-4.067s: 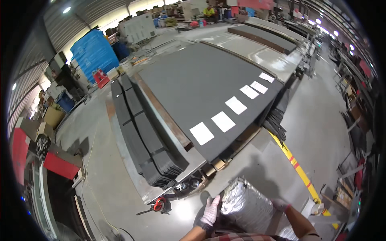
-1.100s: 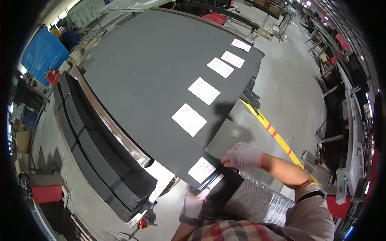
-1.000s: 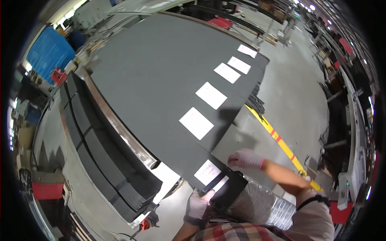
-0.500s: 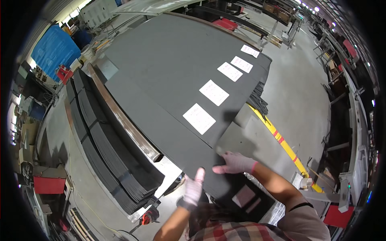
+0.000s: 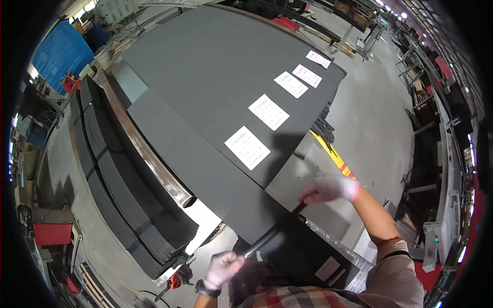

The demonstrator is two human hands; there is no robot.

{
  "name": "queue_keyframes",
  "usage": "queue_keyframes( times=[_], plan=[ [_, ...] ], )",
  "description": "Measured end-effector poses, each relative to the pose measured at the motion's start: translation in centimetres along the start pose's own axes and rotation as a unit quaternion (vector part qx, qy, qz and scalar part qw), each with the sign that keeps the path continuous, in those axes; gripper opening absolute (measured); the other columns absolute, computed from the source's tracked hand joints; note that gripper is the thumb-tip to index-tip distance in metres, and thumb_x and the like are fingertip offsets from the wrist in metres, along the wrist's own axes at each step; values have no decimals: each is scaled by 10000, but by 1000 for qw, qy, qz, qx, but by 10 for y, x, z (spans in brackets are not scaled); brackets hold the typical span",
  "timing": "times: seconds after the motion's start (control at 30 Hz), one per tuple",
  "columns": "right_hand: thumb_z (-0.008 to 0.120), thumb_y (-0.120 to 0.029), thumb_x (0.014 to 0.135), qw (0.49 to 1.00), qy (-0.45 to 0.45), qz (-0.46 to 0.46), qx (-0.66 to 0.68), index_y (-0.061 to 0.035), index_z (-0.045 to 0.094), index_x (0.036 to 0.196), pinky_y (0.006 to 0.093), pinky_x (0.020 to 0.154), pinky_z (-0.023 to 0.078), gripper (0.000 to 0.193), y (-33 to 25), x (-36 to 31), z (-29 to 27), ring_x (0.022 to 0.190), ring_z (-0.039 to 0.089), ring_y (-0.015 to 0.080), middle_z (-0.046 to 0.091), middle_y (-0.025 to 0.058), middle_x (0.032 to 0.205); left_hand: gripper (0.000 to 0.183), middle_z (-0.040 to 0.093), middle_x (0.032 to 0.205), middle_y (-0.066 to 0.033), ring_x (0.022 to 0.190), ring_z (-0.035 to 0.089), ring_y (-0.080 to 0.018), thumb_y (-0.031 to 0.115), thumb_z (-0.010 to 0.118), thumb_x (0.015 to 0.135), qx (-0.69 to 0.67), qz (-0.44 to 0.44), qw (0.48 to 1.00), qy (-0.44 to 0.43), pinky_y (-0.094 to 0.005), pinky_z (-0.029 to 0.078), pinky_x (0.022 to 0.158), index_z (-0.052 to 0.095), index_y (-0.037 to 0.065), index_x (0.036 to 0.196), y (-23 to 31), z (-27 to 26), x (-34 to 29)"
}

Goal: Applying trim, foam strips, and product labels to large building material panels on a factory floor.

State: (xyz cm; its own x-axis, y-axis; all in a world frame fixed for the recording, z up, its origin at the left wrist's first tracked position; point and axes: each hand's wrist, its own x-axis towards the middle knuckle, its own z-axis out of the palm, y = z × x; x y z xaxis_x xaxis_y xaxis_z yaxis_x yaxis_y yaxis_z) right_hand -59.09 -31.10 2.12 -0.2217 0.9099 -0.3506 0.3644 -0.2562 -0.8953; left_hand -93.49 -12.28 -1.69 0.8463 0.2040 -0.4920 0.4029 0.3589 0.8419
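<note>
A narrow black strip [image 5: 272, 233] spans diagonally between my gloved hands, in front of the dark grey sheets [image 5: 205, 77]. Its lower left end is pinched in my left hand [image 5: 224, 269], which has a dark watch at the wrist. Farther right and higher, my right hand [image 5: 329, 189] has its fingers curled at the strip's other end, slightly blurred. Whether the strip is loose or a sheet's lifted edge is hard to see. Several white printed papers [image 5: 247, 148] lie in a slanting row along the right side of the sheets.
Bundled black slabs [image 5: 131, 182] lie left of the table, beside a brown metal tube [image 5: 149, 149]. Black strips [image 5: 323, 128] hang off the right edge near a yellow bar [image 5: 334, 156]. A black box-like stack with a label [image 5: 327, 268] stands close to my body.
My hands have moved apart, the left one down and left, the right one up and right. The black strip now stretches between them; before, both hands were at the sheet's near edge.
</note>
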Motion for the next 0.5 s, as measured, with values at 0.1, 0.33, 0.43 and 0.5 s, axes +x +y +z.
queue_keyframes(
  times=[0.1,0.33,0.43,0.5],
  plan=[
    [662,-374,846,966,12,257,-4,-131,622,1191,323,784,491,424,83,21,15,876,645,228,694,87,913,168,610,1048,-60,953,557,-104,118,551,926,-156,-100,978,-95,-261,468,807,605,67,1077,-75,19,73],
    [768,-505,675,848,504,91,-137,-76,569,880,477,890,425,516,-27,31,93,1035,528,351,543,149,1096,341,565,1222,-142,1128,536,-260,185,485,946,60,57,992,-97,-384,458,948,528,41,1252,-178,22,82],
    [807,-491,584,872,352,87,-329,-110,554,915,625,973,307,564,-63,52,142,1183,421,436,480,184,1211,344,563,1225,-155,1132,541,-279,188,485,942,316,-10,936,-154,-397,467,943,533,37,1246,-133,6,72],
    [803,-483,554,875,350,109,-316,-128,556,952,627,988,290,588,-60,58,133,1202,421,407,474,179,1230,266,596,1065,-135,976,582,-246,205,570,841,64,-43,996,-40,-366,484,823,586,57,1062,-64,12,38]
  ],
)
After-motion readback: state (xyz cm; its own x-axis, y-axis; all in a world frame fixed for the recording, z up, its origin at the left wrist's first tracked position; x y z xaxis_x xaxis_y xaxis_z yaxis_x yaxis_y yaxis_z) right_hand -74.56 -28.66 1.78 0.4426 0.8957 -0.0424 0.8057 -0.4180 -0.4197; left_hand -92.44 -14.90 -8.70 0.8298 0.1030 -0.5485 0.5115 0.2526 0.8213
